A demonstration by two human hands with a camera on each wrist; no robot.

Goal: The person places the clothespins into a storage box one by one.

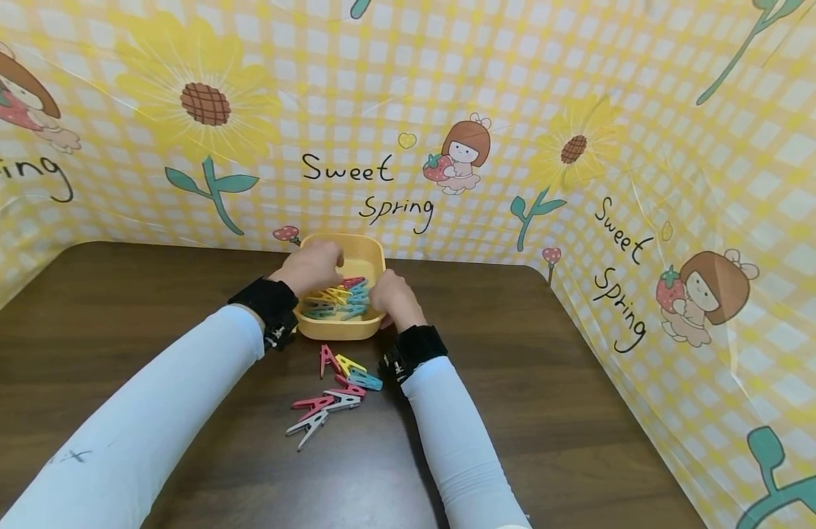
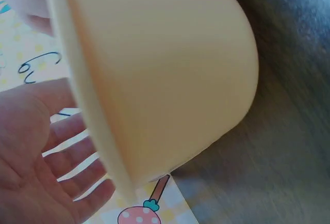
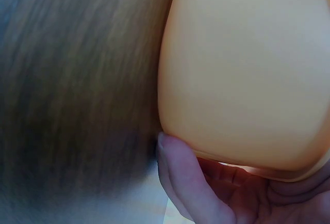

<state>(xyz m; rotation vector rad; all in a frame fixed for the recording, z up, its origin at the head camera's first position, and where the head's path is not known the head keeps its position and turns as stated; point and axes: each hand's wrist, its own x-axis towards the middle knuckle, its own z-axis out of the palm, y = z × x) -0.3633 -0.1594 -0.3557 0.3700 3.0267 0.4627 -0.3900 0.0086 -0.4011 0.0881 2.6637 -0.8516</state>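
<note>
A yellow plastic basket (image 1: 342, 330) stands toward the back of the table, with yellow, blue, green and red clothespins (image 1: 345, 297) lying inside. My left hand (image 1: 312, 266) is over its left rim. In the left wrist view, the fingers (image 2: 69, 131) look loosely extended past the rim, and their tips are partly hidden behind it; nothing shows held. On the other side, my right hand (image 1: 395, 297) grips the basket's right wall. The right wrist view shows a digit (image 3: 180, 167) bent against the basket's outer side.
Several loose clothespins lie on the dark wooden table (image 1: 514, 411) in front of the basket: red ones (image 1: 313, 404), a yellow one (image 1: 350, 365), a blue one (image 1: 364, 379) and pale grey ones (image 1: 309, 426). A yellow checked cloth (image 1: 355, 110) hangs behind and along the right side.
</note>
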